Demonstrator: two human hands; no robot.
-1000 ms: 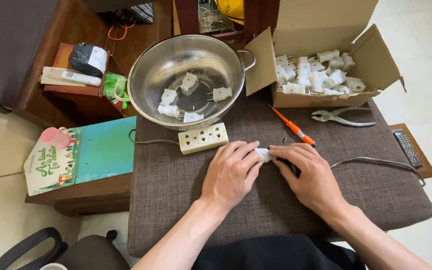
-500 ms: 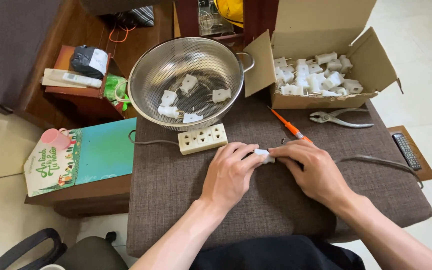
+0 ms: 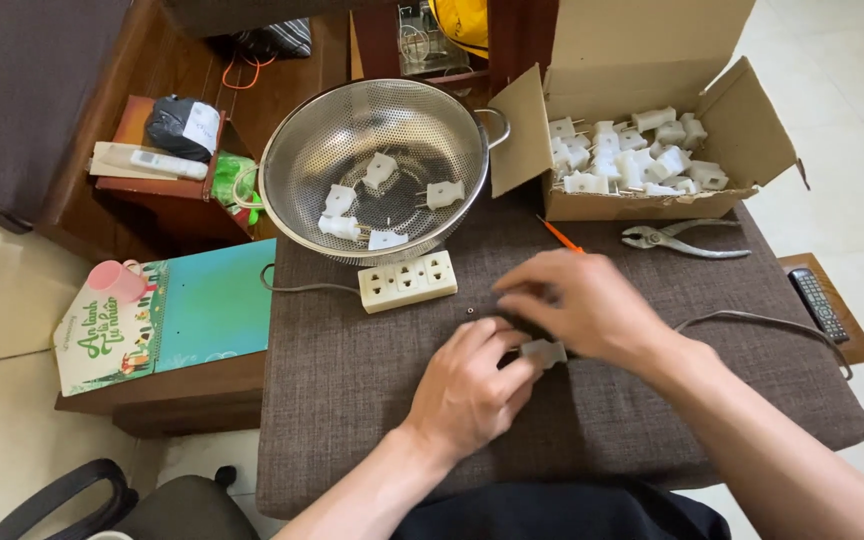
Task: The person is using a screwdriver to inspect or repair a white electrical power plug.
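We see our left hand (image 3: 467, 390) pinching a small white plug (image 3: 544, 352) on the brown cloth-covered table (image 3: 352, 390), our right hand (image 3: 582, 305) curled just above it — touching it, as far as we can tell. Behind lie a cream power strip (image 3: 407, 282), a metal colander (image 3: 377, 170) holding four white plugs, a cardboard box (image 3: 742, 130) full of them, and pliers (image 3: 682, 239).
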